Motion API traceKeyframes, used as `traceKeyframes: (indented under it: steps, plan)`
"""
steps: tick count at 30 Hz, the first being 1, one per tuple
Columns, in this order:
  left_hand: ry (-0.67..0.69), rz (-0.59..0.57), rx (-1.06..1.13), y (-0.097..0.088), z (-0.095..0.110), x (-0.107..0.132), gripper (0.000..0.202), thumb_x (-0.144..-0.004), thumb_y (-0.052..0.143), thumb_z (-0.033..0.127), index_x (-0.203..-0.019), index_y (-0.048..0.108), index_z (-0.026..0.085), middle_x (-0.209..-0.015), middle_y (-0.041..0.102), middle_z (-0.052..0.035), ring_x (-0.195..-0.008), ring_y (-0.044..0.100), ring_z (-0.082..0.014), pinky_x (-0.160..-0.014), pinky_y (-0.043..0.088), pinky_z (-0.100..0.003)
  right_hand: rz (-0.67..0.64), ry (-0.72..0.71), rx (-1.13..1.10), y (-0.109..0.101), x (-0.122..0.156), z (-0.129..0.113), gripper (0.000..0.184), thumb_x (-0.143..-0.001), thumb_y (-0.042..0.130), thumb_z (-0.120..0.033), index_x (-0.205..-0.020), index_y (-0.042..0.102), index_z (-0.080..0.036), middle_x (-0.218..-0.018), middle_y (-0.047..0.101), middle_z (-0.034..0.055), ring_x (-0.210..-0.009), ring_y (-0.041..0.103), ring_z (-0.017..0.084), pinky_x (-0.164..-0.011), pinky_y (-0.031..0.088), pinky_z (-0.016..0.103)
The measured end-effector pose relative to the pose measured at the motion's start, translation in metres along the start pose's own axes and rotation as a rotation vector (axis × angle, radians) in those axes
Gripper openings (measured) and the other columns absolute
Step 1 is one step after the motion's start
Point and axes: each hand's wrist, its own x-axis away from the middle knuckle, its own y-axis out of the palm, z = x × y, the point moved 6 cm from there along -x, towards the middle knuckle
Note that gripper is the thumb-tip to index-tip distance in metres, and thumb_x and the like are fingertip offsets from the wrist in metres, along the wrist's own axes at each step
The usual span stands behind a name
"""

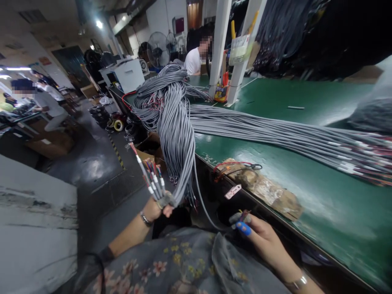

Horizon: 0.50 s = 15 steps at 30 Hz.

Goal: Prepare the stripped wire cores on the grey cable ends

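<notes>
My left hand (157, 207) is closed around several grey cables (180, 185). Their white-banded ends, with coloured wires fanned out, stick up above the fist. At the lower right, my right hand (255, 230) pinches the end of a single grey cable (202, 200), whose thin coloured wires poke out past the fingertips. Blue and grey coverings sit on some of its fingertips. That cable curves down from the large cable bundle (176, 122), which drapes over the table's near left corner. Loose cable ends hang beneath the bundle, close to my left hand.
More grey cables (263, 126) stretch rightward across the green table (321, 196). A tape-wrapped cardboard piece (269, 194) with red and black wires lies at its front edge. White posts (221, 45) rise from the table. A co-worker (193, 59) sits behind; other people are far left. Cardboard boxes stand on the floor.
</notes>
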Motion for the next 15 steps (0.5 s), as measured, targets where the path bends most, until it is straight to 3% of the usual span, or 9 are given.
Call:
traceKeyframes:
  steps: [3,5,7,10,11,13,15]
  plan:
    - [0.008,0.097,-0.277,-0.039,0.044,0.01,0.044,-0.063,0.071,0.057,-0.063,0.063,0.014,-0.036,0.049,0.0033,-0.032,0.044,-0.0081,-0.038,0.035,-0.02,-0.12,0.018,0.102,-0.006,0.002,0.003,0.042,-0.078,0.052,-0.058,-0.068,0.065,-0.02,-0.063,0.062,0.0039,-0.06,0.057,0.019,-0.058,0.048,0.029]
    - [0.009,0.168,-0.405,-0.043,0.061,0.011,0.037,-0.061,0.075,0.05,-0.071,0.066,0.015,-0.039,0.051,0.005,-0.034,0.044,-0.0078,-0.04,0.036,-0.02,-0.179,0.029,0.14,-0.002,0.0,0.002,0.039,-0.08,0.051,-0.055,-0.069,0.065,-0.02,-0.066,0.064,0.0041,-0.062,0.058,0.019,-0.061,0.048,0.029]
    - [-0.042,0.13,-0.453,-0.021,0.054,0.005,0.038,-0.059,0.075,0.051,-0.066,0.064,0.015,-0.04,0.051,0.0049,-0.034,0.044,-0.0079,-0.04,0.036,-0.02,-0.165,0.038,0.118,0.006,-0.005,-0.001,0.039,-0.08,0.051,-0.055,-0.069,0.064,-0.021,-0.069,0.065,0.0043,-0.065,0.059,0.019,-0.063,0.048,0.03]
    - [-0.109,-0.056,-0.327,0.04,0.017,-0.013,0.048,-0.065,0.067,0.059,-0.053,0.059,0.014,-0.041,0.054,0.0001,-0.041,0.049,-0.0093,-0.05,0.043,-0.022,-0.14,0.079,-0.024,0.026,-0.014,-0.001,0.041,-0.078,0.052,-0.058,-0.067,0.06,-0.02,-0.064,0.061,0.0019,-0.058,0.054,0.016,-0.059,0.047,0.029]
    - [-0.089,-0.068,-0.237,0.058,0.007,-0.019,0.051,-0.068,0.062,0.063,-0.057,0.062,0.013,-0.05,0.059,-0.0032,-0.046,0.052,-0.0101,-0.051,0.043,-0.022,-0.148,0.113,-0.093,0.033,-0.016,0.001,0.04,-0.077,0.053,-0.059,-0.067,0.059,-0.02,-0.058,0.057,0.0003,-0.053,0.051,0.014,-0.053,0.045,0.027]
    - [-0.072,-0.064,-0.13,0.085,-0.009,-0.029,0.056,-0.068,0.06,0.066,-0.083,0.069,0.013,-0.078,0.069,-0.0091,-0.05,0.052,-0.0093,-0.047,0.04,-0.021,-0.121,0.16,-0.211,0.042,-0.018,0.004,0.037,-0.073,0.059,-0.057,-0.072,0.057,-0.02,-0.056,0.054,-0.0021,-0.048,0.048,0.012,-0.049,0.042,0.025]
    - [-0.077,-0.066,-0.111,0.099,-0.019,-0.035,0.058,-0.068,0.06,0.066,-0.092,0.069,0.013,-0.087,0.069,-0.0104,-0.052,0.052,-0.0095,-0.046,0.039,-0.021,-0.092,0.181,-0.277,0.044,-0.018,0.005,0.036,-0.07,0.065,-0.054,-0.075,0.056,-0.02,-0.056,0.054,-0.0032,-0.048,0.048,0.011,-0.048,0.042,0.025]
